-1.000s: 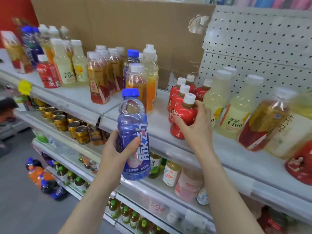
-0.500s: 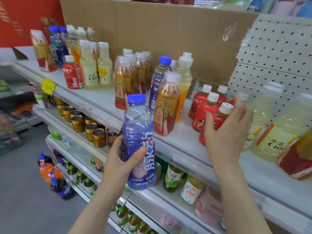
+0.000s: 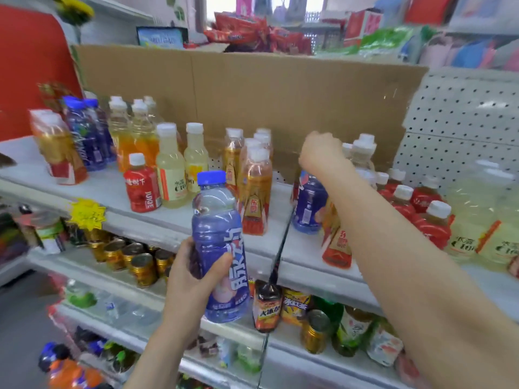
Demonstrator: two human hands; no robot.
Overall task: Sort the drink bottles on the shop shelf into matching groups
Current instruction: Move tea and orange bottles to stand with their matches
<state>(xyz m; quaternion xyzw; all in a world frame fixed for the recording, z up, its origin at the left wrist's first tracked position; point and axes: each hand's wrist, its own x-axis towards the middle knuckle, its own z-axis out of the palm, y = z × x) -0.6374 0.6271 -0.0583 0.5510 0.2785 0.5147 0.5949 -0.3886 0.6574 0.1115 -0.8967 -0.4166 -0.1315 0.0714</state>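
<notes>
My left hand (image 3: 191, 279) grips a blue-capped purple-blue drink bottle (image 3: 217, 226), held upright in front of the top shelf (image 3: 168, 223). My right hand (image 3: 323, 153) is closed over the top of a matching blue bottle (image 3: 309, 206) that stands on the shelf; its cap is hidden under my fingers. Amber tea bottles (image 3: 254, 192) stand just left of it, and one more (image 3: 337, 242) sits under my forearm. Red white-capped bottles (image 3: 427, 220) cluster to the right. Two more blue bottles (image 3: 84, 136) stand far left. Pale yellow bottles (image 3: 171, 178) and a lone red bottle (image 3: 141, 189) stand between.
A cardboard sheet (image 3: 280, 88) backs the shelf, with white pegboard (image 3: 460, 122) to its right. Large pale yellow bottles (image 3: 477, 220) fill the far right. Gold cans (image 3: 140, 265) line the shelf below, beside a yellow star tag (image 3: 87, 214).
My right hand left the red bottles and moved left and back onto the blue bottle on the shelf. My view swung up and left. The left hand still holds its blue bottle.
</notes>
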